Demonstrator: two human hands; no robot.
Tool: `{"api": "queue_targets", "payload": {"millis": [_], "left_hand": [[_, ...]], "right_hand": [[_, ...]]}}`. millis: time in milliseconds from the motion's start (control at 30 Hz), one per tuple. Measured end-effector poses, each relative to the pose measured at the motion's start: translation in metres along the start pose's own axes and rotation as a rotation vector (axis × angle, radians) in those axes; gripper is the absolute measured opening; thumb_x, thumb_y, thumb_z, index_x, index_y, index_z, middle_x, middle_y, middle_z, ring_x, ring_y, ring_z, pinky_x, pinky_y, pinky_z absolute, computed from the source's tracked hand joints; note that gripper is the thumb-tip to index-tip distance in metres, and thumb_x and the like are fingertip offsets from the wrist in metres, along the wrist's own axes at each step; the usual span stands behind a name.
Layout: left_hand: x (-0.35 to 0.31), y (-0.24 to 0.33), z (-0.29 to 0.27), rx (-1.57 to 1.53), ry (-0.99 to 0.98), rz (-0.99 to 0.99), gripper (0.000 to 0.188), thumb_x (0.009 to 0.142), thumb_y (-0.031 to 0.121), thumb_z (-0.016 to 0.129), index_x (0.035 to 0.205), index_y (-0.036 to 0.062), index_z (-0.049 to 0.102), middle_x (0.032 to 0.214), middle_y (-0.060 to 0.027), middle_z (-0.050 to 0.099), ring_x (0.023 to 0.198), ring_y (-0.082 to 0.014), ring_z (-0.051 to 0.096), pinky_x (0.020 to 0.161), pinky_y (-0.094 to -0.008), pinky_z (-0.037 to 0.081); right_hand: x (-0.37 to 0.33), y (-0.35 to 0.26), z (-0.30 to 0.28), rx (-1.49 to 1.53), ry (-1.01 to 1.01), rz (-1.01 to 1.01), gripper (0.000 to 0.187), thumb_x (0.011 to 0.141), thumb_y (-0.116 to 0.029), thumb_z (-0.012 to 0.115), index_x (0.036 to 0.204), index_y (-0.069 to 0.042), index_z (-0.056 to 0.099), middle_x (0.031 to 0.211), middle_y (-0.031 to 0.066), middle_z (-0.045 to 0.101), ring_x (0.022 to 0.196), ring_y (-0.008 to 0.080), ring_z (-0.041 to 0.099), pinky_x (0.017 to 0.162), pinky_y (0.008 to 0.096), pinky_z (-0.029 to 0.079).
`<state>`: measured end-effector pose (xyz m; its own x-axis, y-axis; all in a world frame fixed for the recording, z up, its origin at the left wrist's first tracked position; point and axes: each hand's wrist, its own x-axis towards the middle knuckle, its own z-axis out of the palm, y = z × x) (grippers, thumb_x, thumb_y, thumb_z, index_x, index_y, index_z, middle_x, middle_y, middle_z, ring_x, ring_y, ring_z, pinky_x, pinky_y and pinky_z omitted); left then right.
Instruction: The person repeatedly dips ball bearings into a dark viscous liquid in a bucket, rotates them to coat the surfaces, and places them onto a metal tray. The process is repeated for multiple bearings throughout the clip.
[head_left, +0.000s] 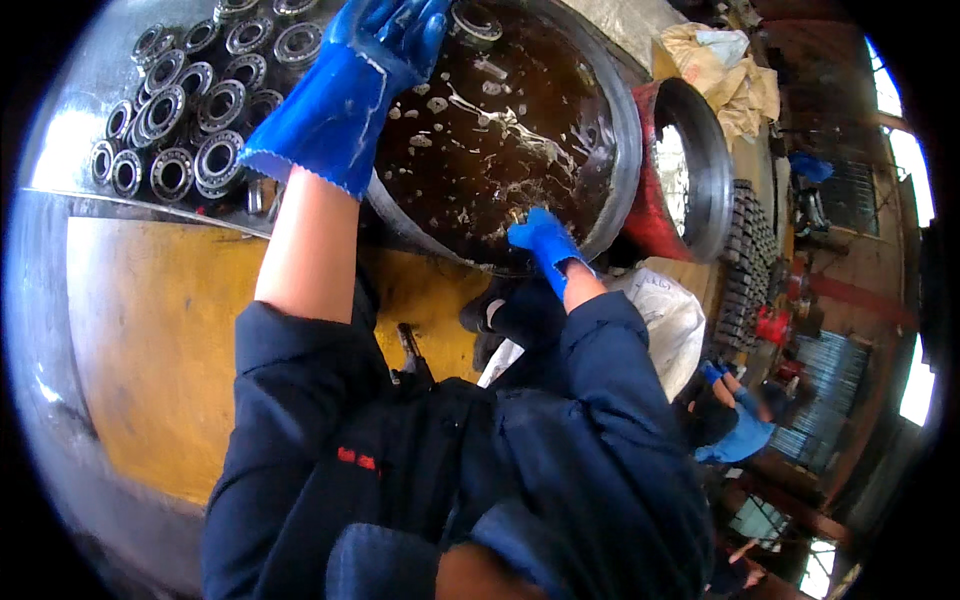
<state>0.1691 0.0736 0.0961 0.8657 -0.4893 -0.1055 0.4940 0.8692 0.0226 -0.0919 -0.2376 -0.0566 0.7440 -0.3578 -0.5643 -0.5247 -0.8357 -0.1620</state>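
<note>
My left hand, in a blue rubber glove, reaches over the left rim of a round metal tub; its fingers look apart, and nothing shows in them. Dark brown liquid with pale foam fills the tub. Beside those fingers a ring bearing shows at the tub's far side. My right hand, also blue-gloved, is closed low over the tub's near edge. A small yellowish tip shows at its fingers, too little to name. Many ring bearings lie piled on the metal table left of the tub.
A red drum with a metal rim stands right of the tub. Beyond it are brown paper sacks and stacked dark metal parts. A white sack lies near my right arm. Another person is at the far right.
</note>
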Motion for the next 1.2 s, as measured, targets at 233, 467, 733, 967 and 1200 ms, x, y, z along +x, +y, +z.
{"api": "queue_targets", "payload": {"millis": [233,467,733,967,1200], "left_hand": [[0.009,0.026,-0.028,-0.119,0.053,-0.062,0.049,0.11,0.037,0.037,0.147,0.0094,0.053,0.149,-0.0136,0.059,0.133,-0.0324,0.059,0.097,-0.0458,0.058],[-0.014,0.007,0.004,-0.042,0.087,0.015,0.041,0.11,0.033,0.039,0.14,0.0097,0.057,0.145,-0.0091,0.062,0.136,-0.0266,0.057,0.104,-0.0431,0.051],[-0.006,0.014,-0.006,0.05,0.05,0.011,0.043,0.111,0.036,0.038,0.14,0.0109,0.057,0.149,-0.0089,0.058,0.141,-0.0292,0.051,0.106,-0.0494,0.049],[0.03,-0.014,-0.026,0.436,-0.372,0.108,0.042,0.111,0.034,0.037,0.142,0.0116,0.055,0.149,-0.0084,0.059,0.138,-0.0279,0.055,0.105,-0.0476,0.05],[-0.027,0.005,0.023,0.066,0.259,0.026,0.043,0.111,0.032,0.038,0.146,0.0111,0.053,0.149,-0.0084,0.059,0.139,-0.0245,0.054,0.114,-0.0426,0.042]], "right_hand": [[-0.005,-0.079,-0.021,-0.585,-0.186,-0.12,0.038,0.085,-0.028,0.068,0.119,-0.013,0.072,0.119,0.0156,0.074,0.111,0.0371,0.07,0.094,0.0482,0.056],[0.017,-0.028,-0.009,-0.213,-0.066,0.076,0.044,0.086,-0.038,0.065,0.118,-0.009,0.074,0.127,0.0218,0.07,0.118,0.0402,0.067,0.098,0.0461,0.054],[-0.002,-0.087,-0.022,-0.849,-0.183,-0.329,0.035,0.078,-0.024,0.078,0.111,-0.014,0.077,0.116,0.0137,0.076,0.11,0.0337,0.072,0.089,0.0516,0.057],[0.035,0.03,-0.007,-0.107,0.088,-0.087,0.037,0.082,-0.036,0.07,0.11,-0.012,0.076,0.108,0.0184,0.076,0.102,0.041,0.071,0.086,0.0447,0.055],[-0.001,-0.077,-0.015,-0.563,-0.096,-0.157,0.04,0.08,-0.036,0.074,0.113,-0.013,0.076,0.12,0.0154,0.074,0.112,0.0375,0.07,0.093,0.0485,0.056]]}}
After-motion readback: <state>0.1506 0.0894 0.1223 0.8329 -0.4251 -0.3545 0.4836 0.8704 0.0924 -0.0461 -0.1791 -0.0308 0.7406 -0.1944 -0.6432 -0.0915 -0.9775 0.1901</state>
